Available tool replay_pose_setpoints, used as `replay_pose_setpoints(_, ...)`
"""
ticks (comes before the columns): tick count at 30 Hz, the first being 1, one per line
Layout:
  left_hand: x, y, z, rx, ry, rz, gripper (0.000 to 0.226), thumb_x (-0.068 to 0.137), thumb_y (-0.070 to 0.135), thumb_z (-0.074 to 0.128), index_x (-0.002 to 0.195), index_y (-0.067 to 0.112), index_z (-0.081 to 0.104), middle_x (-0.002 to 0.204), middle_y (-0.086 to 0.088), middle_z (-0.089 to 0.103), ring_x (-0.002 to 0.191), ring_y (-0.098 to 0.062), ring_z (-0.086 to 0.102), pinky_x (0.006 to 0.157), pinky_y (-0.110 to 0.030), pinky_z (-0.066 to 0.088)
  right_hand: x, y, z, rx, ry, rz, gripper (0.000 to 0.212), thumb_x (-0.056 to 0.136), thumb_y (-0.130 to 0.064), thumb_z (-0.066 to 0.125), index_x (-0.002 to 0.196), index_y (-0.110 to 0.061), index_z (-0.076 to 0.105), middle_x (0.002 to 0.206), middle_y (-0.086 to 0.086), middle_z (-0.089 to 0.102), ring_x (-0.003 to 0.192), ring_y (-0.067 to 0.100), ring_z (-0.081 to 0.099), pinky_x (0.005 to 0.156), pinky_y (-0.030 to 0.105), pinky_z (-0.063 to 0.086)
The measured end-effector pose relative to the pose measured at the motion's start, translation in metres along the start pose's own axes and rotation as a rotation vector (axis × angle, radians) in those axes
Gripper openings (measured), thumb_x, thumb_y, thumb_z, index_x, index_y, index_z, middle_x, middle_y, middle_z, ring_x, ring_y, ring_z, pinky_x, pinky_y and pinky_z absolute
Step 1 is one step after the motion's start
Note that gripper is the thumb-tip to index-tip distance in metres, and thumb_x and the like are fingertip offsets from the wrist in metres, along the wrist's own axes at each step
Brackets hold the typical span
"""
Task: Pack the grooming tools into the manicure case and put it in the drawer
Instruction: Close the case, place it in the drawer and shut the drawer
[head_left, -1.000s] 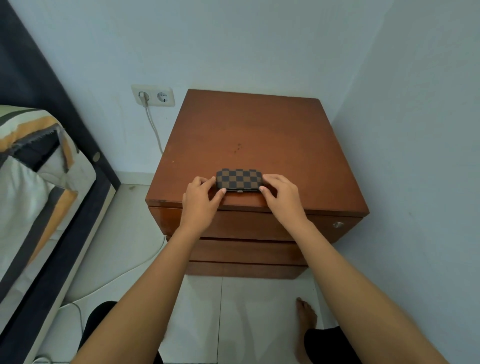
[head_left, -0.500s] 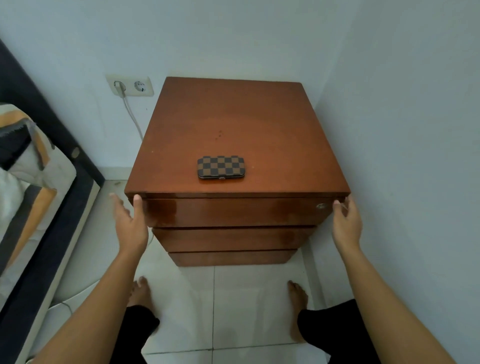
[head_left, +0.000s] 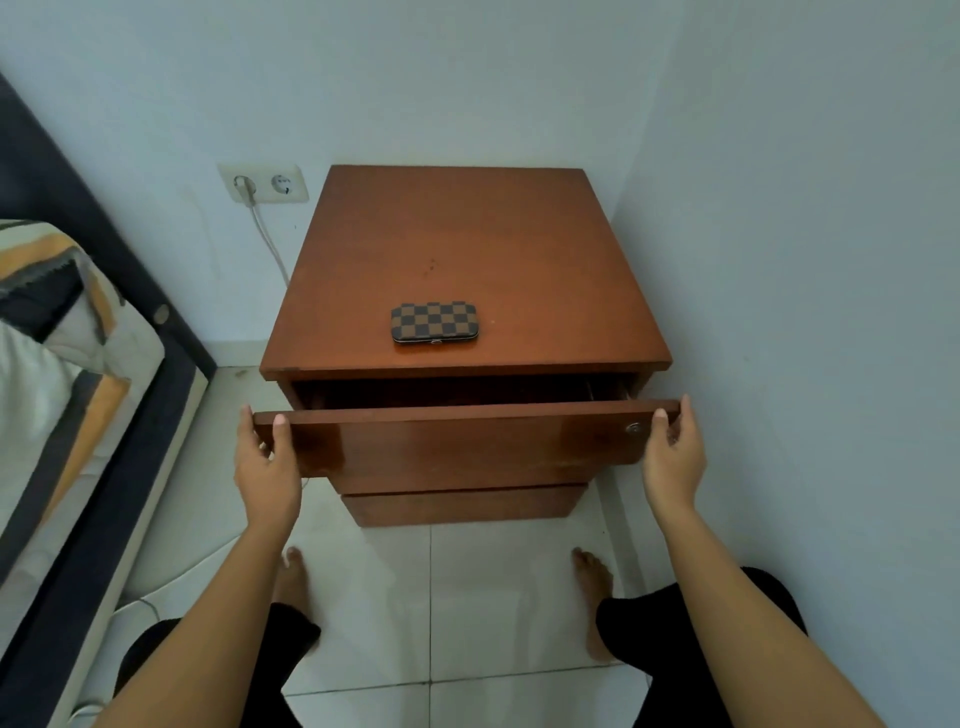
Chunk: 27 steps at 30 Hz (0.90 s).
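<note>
A closed manicure case (head_left: 434, 322) with a brown checkered cover lies flat on top of the wooden nightstand (head_left: 467, 249), near its front edge. Below it the top drawer (head_left: 457, 441) stands pulled partly out, its inside dark. My left hand (head_left: 265, 462) grips the left end of the drawer front, thumb on its face. At the opposite end my right hand (head_left: 672, 452) holds the front beside a small metal lock (head_left: 633, 428). No loose grooming tools are visible.
A bed (head_left: 57, 395) with a striped cover runs along the left. A wall socket (head_left: 263, 183) with a white cable sits left of the nightstand. The right wall (head_left: 805, 312) is close to the nightstand. My bare feet (head_left: 589, 571) stand on the white tiles.
My hands left the case on the nightstand top, moved down to the two ends of the top drawer front, gripped it and pulled the drawer partly out.
</note>
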<state>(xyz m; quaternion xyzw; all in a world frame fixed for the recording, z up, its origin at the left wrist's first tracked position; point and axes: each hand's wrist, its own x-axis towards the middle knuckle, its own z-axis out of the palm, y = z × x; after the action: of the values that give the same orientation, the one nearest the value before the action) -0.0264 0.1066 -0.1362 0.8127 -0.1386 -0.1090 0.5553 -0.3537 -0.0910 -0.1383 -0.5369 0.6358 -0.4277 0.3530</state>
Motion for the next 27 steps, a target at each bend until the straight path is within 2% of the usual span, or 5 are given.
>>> replay_pose_setpoints(4, -0.037, -0.010, -0.027, -0.015, -0.012, 0.014, 0.054, 0.098, 0.037, 0.039, 0.147, 0.022, 0.022, 0.149, -0.015, 0.035, 0.133, -0.032, 0.039, 0.108, -0.047, 0.035, -0.034, 0.012, -0.028, -0.008, 0.008, -0.010, 0.049, 0.097, -0.028, 0.042, 0.143, -0.014, 0.030, 0.145, 0.014, 0.040, 0.132, 0.027, 0.041, 0.112, 0.040, 0.033)
replay_pose_setpoints(17, -0.122, -0.048, -0.087, 0.013, 0.021, 0.026, 0.056, 0.096, 0.043, 0.040, 0.147, 0.024, 0.023, 0.147, -0.012, 0.037, 0.134, -0.031, 0.037, 0.109, -0.049, 0.033, -0.124, 0.035, -0.097, -0.025, 0.040, -0.022, 0.048, 0.097, -0.025, 0.042, 0.142, -0.010, 0.033, 0.140, 0.018, 0.044, 0.129, 0.031, 0.044, 0.108, 0.038, 0.033)
replay_pose_setpoints(22, -0.112, -0.034, -0.094, 0.290, 0.022, 0.116, 0.058, 0.095, 0.035, 0.045, 0.144, 0.008, 0.029, 0.148, -0.014, 0.031, 0.136, -0.030, 0.030, 0.111, -0.048, 0.029, -0.112, 0.020, -0.106, -0.177, -0.029, -0.124, 0.043, 0.095, -0.022, 0.047, 0.134, -0.003, 0.044, 0.134, 0.019, 0.047, 0.124, 0.032, 0.046, 0.104, 0.040, 0.037)
replay_pose_setpoints(25, -0.085, -0.016, -0.088, 0.497, 0.015, 0.286, 0.058, 0.093, 0.031, 0.052, 0.140, 0.001, 0.034, 0.148, -0.017, 0.032, 0.140, -0.029, 0.024, 0.114, -0.047, 0.023, -0.092, -0.007, -0.097, -0.265, -0.098, -0.245, 0.037, 0.091, -0.017, 0.054, 0.124, 0.000, 0.054, 0.127, 0.018, 0.051, 0.120, 0.031, 0.048, 0.099, 0.035, 0.037)
replay_pose_setpoints(27, -0.062, -0.002, -0.074, 0.614, -0.065, 0.410, 0.060, 0.093, 0.033, 0.051, 0.140, 0.000, 0.035, 0.149, -0.018, 0.033, 0.141, -0.029, 0.022, 0.116, -0.045, 0.016, -0.076, -0.027, -0.079, -0.336, -0.179, -0.327, 0.037, 0.090, -0.017, 0.056, 0.123, 0.000, 0.055, 0.127, 0.018, 0.052, 0.119, 0.030, 0.049, 0.099, 0.034, 0.038)
